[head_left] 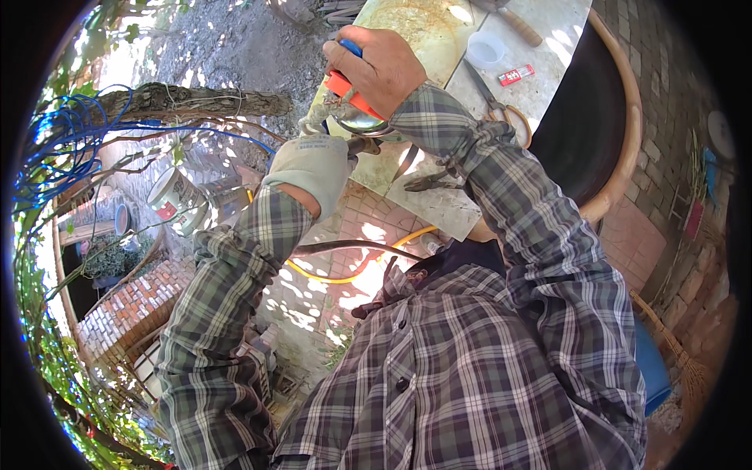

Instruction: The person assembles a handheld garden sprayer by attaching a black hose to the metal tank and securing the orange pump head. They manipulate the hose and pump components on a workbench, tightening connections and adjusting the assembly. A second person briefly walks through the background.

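Note:
At the top middle, my bare right hand [381, 69] is closed around an orange-red and blue object [350, 92] whose kind I cannot make out. A shiny rounded metal surface [359, 124] shows just below it. My left hand [313, 163], in a whitish work glove, is closed just below, its fingers mostly hidden. A dark, short end [364, 146] sticks out beside the glove. Both hands are close together over the edge of a pale stone slab [415, 31]. A dark pliers-like tool [429, 181] lies by my right forearm.
On the slab are scissors [501, 110], a translucent cup [486, 48], a small red-and-white item [515, 75] and a wooden handle [521, 27]. A large dark basin [627, 102] stands right. Blue wire [59, 157] hangs by a branch [188, 102] at left. A yellow hose [329, 279] crosses the paving.

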### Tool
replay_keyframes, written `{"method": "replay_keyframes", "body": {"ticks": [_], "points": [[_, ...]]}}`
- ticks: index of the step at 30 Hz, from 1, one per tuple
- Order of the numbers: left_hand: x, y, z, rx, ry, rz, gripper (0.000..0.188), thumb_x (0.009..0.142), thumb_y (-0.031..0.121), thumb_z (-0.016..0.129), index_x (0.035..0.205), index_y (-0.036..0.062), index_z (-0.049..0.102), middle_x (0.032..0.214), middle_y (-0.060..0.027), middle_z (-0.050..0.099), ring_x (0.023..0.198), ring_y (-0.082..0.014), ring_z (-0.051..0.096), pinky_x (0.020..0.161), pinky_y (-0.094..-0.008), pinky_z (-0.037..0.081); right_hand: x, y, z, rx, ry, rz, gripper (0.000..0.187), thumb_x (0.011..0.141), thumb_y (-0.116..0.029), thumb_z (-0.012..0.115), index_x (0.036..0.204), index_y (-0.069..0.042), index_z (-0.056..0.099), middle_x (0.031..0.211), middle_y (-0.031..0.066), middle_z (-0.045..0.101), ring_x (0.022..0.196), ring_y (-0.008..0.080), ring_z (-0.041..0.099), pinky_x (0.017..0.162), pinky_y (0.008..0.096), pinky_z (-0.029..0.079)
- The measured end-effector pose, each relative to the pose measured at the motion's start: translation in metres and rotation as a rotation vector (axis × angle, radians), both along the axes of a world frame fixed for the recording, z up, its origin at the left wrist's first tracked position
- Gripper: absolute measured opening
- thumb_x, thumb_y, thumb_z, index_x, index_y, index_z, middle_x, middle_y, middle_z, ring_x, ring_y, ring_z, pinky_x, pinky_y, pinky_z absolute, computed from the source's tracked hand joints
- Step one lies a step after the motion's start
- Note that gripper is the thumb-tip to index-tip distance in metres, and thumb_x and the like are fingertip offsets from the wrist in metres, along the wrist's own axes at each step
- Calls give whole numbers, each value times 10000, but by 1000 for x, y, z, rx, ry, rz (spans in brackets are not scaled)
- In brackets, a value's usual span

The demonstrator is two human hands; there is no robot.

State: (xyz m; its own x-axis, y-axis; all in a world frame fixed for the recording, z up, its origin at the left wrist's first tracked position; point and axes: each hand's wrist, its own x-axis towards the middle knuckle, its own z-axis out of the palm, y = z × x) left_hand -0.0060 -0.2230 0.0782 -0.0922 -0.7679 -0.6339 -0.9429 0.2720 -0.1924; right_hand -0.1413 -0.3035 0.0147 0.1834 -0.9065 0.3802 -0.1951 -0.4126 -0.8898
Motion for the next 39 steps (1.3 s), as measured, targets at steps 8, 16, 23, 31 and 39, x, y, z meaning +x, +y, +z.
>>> {"method": "replay_keyframes", "body": {"ticks": [8,16,23,31,39], "points": [[14,-23,-5,46,102,69,369,880,395,606,995,54,684,876,-178,686,860,-353,665,786,-453,493,-23,-8,-9,23,-86,5,372,948,-307,514,829,6,676,737,98,681,693,192,638,690,332,511],[-5,0,22,37,-66,-82,314,926,340,567,1008,63,692,959,-154,714,887,-328,695,766,-447,533,-8,0,6,32,-139,48,373,945,-346,511,811,-32,662,727,146,644,688,316,612,670,419,479],[3,-5,9,74,-3,15,345,925,365,574,1038,59,687,976,-163,706,919,-337,682,791,-453,529,-13,0,-2,54,-92,36,380,959,-333,523,858,-4,683,744,117,680,700,220,641,696,339,507],[9,-11,17,23,-31,-80,373,921,377,574,1040,46,699,1001,-170,703,927,-335,682,800,-450,526,-1,2,8,39,-102,78,383,961,-339,524,862,-3,679,727,115,675,682,222,636,673,344,505],[18,-6,-5,8,107,29,337,917,369,583,1024,63,672,928,-173,696,905,-347,674,778,-466,511,-9,-5,-3,57,-71,-6,371,949,-341,543,840,-4,653,705,133,661,641,254,629,641,369,495]]}}
